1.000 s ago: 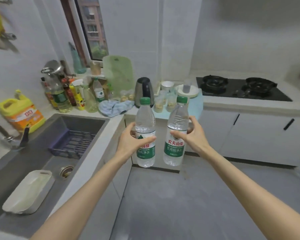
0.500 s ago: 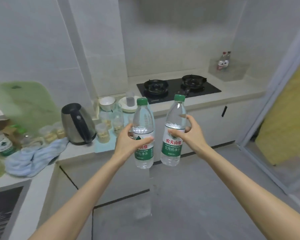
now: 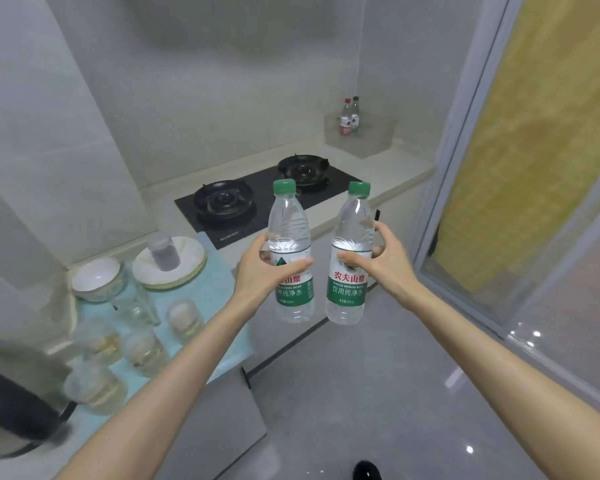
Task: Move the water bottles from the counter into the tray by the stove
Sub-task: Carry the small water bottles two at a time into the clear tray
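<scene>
Now faces a long pale counter [image 3: 388, 168] with a black stove [image 3: 253, 206] on it, and past that a clear tray [image 3: 374, 142] in the corner with two small bottles [image 3: 349, 116] standing inside. Holds the left water bottle [image 3: 288, 221] and the right water bottle [image 3: 351, 294] caps up in the air, near the stove and well apart from the tray. Wraps the left hand [image 3: 260, 277] round one and the right hand [image 3: 386, 263] round the other, fingers and thumbs curled at the middle.
</scene>
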`<state>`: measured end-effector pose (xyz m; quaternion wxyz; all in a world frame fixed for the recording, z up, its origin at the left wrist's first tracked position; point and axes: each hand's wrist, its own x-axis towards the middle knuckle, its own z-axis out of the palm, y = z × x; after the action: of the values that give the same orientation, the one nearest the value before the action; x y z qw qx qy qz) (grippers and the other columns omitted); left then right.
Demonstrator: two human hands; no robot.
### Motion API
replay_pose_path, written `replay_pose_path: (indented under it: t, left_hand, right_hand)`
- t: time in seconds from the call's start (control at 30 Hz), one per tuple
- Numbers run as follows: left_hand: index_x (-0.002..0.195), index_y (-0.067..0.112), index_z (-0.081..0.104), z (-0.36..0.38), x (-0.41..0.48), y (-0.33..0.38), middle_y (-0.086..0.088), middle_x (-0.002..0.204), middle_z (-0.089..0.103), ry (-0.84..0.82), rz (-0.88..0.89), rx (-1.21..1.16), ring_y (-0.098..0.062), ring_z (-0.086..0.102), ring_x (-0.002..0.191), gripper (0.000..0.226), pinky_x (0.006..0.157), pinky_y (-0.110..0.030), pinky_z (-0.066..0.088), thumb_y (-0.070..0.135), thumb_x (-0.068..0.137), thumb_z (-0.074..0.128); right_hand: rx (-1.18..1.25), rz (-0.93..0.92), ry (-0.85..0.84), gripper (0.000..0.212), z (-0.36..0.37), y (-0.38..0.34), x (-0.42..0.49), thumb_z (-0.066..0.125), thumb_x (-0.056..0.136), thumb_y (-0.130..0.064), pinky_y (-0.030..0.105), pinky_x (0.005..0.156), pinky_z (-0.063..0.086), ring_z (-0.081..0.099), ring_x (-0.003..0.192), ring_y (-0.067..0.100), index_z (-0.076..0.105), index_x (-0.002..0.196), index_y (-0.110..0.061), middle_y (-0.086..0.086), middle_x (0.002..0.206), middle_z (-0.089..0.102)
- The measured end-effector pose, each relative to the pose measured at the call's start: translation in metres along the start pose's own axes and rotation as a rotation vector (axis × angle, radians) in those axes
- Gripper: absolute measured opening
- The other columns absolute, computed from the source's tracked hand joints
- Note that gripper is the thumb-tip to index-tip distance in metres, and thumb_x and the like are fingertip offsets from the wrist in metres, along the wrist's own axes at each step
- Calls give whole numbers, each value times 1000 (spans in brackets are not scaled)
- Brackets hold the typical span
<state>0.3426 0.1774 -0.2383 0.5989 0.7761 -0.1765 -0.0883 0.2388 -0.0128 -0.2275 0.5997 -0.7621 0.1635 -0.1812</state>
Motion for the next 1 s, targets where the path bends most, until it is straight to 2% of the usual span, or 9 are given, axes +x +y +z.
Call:
replay_pose_path:
  t: [0.13,0.27,0.33,0.5,0.6,0.67,0.9,1.0]
  left_hand:
    - [110,31,59,42,65,-2,10,104,70,-44,5,3,-13,66,98,70,87,-42,56,49,48,87]
    - [111,30,59,98,136,0,9,103,70,-55,12,3,-12,66,97,65,88,-42,56,41,54,89]
    - [112,29,59,124,167,5,8,105,70,-49,9,-8,-13,66,98,65,88,-42,56,38,56,89]
    - [111,26,59,189,246,25,8,107,68,-9,16,-53,-13,65,99,60,85,-36,56,33,60,88]
    - [113,26,60,215,288,33,9,106,69,0,10,-62,-12,65,97,61,84,-34,56,32,60,88]
    - [113,26,60,231,316,37,9,104,70,-4,11,-61,-12,66,96,61,84,-33,56,33,60,88]
    - [109,28,60,280,425,41,10,101,70,5,16,-68,-10,66,94,59,83,-33,56,35,58,88]
    - [110,27,61,301,479,39,10,102,71,-2,31,-83,-9,67,95,61,84,-32,57,35,56,90]
  right_hand:
    - [-11,21,60,60,-32,19,55,79,76,-23,18,64,52,71,75,3,44,124,-27,-8,86,72]
    - [-35,20,73,60,-77,36,122,80,75,-21,9,55,48,70,70,-2,44,123,-28,-12,83,71]
    - [-39,18,65,61,-99,40,154,81,74,-20,8,57,49,71,72,0,45,123,-27,-9,87,73]
    - [-71,30,48,61,-159,47,241,82,73,-22,17,65,51,72,77,5,43,119,-34,-5,92,74]
    - [-91,29,46,60,-185,51,288,82,73,-22,17,65,51,71,75,3,42,116,-35,-8,89,73]
    - [-106,30,56,61,-200,56,318,82,72,-24,22,70,54,71,78,6,42,116,-36,-9,89,72]
    - [-108,27,76,63,-238,81,425,83,71,-27,28,74,57,72,78,6,44,121,-28,-8,88,72]
    - [-115,39,77,63,-250,95,479,82,70,-32,34,76,58,73,78,9,45,120,-32,-6,84,75]
